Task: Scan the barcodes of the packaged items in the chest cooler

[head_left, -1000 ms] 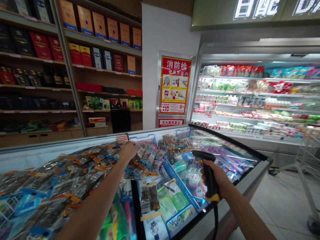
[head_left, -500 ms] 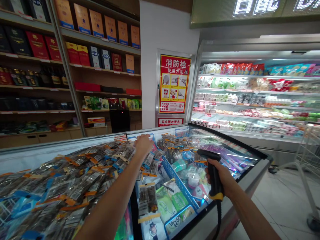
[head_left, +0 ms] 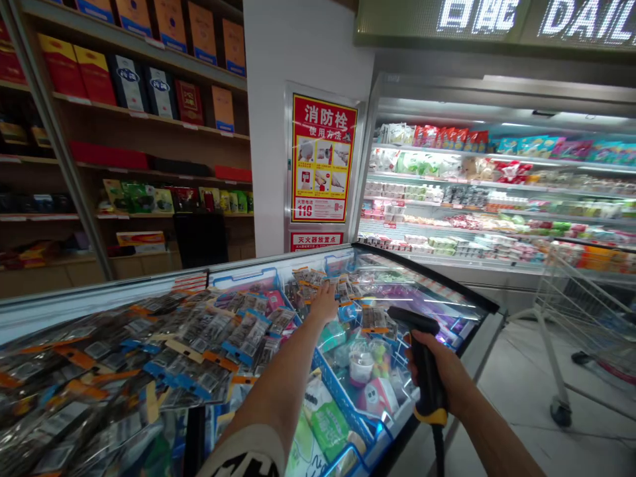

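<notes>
Left hand over packets at the freezer's far end, nearer them than right hand; left grip couldn't be told. Right grip wrapped scanner, handle near upright.

Right fingers around black scanner, left fingers at packets in freezer, red wall poster behind

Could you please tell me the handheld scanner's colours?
The handheld scanner is black with a yellow band near its base, seen in the head view.
</notes>
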Tool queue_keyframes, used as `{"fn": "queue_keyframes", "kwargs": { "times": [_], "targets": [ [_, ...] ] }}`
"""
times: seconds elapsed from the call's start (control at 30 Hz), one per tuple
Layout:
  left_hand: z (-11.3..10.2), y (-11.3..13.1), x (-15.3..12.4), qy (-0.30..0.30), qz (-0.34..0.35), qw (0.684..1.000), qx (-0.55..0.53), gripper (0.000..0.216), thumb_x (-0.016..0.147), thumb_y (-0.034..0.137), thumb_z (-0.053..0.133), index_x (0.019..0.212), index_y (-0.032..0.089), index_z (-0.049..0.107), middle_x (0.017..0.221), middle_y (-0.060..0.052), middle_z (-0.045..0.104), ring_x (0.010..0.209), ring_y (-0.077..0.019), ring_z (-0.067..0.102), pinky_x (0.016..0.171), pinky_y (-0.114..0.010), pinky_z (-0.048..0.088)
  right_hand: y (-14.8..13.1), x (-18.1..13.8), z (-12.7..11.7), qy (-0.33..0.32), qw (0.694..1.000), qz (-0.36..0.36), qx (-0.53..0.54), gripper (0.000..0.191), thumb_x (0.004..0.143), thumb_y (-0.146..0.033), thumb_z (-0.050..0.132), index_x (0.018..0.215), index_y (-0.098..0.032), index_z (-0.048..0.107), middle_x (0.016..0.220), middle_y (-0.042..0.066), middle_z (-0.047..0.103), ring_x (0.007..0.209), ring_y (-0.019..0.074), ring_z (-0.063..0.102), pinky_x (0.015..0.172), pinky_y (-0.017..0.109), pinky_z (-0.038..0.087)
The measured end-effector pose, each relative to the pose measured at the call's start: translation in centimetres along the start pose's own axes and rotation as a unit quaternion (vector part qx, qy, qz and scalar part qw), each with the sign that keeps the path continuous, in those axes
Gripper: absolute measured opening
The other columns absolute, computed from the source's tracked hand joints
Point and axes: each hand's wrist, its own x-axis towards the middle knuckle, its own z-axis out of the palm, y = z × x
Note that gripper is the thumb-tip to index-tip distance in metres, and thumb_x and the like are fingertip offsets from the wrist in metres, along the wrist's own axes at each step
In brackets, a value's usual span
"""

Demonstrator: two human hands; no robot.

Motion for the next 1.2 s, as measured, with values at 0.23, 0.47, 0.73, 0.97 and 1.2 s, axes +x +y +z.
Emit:
{"fn": "queue_keyframes", "kwargs": {
  "times": [0.23, 0.47, 0.73, 0.97, 1.2],
  "targets": [
    [-1.3, -2.4, 2.7, 0.142, -0.077, 0.987, 0.008, 0.053, 0.079, 0.044, 0.036, 0.128, 0.023, 0.035, 0.139, -0.011, 0.024, 0.123, -0.0297, 0.028, 0.095, -0.044, 0.028, 0.2, 0.2, -0.8, 0.015, 1.0, -0.001, -0.018, 0.019, 0.072, -0.034, 0.055, 0.074, -0.016, 0.052, 0.047, -0.003, 0.052, 0.035, 0.008, 0.044, 0.032, 0.019, 0.036],
    [-2.5, -5.5, 7.9, 0.091, -0.184, 0.979, -0.011, 0.081, 0.063, 0.067, 0.04, 0.132, 0.026, 0.028, 0.141, -0.011, 0.017, 0.125, -0.0394, 0.016, 0.093, -0.054, 0.024, -0.5, 1.2, -3.0, 0.015, 0.999, -0.021, -0.023, 0.023, 0.07, -0.037, 0.059, 0.079, -0.016, 0.055, 0.051, -0.002, 0.055, 0.037, 0.0094, 0.045, 0.035, 0.022, 0.038],
    [1.9, -0.9, 7.2, -0.013, -0.069, 0.998, 0.001, 0.082, 0.06, 0.073, 0.039, 0.13, 0.03, 0.032, 0.144, -0.009, 0.011, 0.129, -0.0365, 0.006, 0.096, -0.055, 0.017, -0.9, 3.0, -2.8, 0.019, 1.0, -0.021, -0.007, 0.02, 0.069, -0.034, 0.06, 0.074, -0.015, 0.056, 0.052, -0.001, 0.056, 0.037, 0.01, 0.047, 0.034, 0.022, 0.038],
    [2.6, 3.5, -0.1, 0.015, -0.064, 0.995, -0.076, 0.063, 0.073, 0.058, 0.039, 0.127, 0.025, 0.035, 0.142, -0.011, 0.017, 0.127, -0.0322, 0.019, 0.096, -0.05, 0.022, -1.0, 0.5, -2.5, 0.009, 0.999, -0.026, 0.028, 0.019, 0.068, -0.033, 0.06, 0.076, -0.017, 0.056, 0.049, -0.003, 0.053, 0.036, 0.0096, 0.046, 0.033, 0.02, 0.037],
    [0.7, 1.0, -6.4, 0.059, -0.053, 0.997, -0.024, 0.037, 0.067, 0.047, 0.053, 0.085, 0.016, 0.063, 0.102, -0.014, 0.058, 0.105, -0.0299, 0.046, 0.088, -0.042, 0.033, -1.0, -2.7, -1.7, -0.027, 0.999, -0.041, 0.007, 0.018, 0.07, -0.033, 0.058, 0.071, -0.015, 0.055, 0.05, -0.002, 0.054, 0.036, 0.0089, 0.046, 0.034, 0.021, 0.038]
  ]
}}
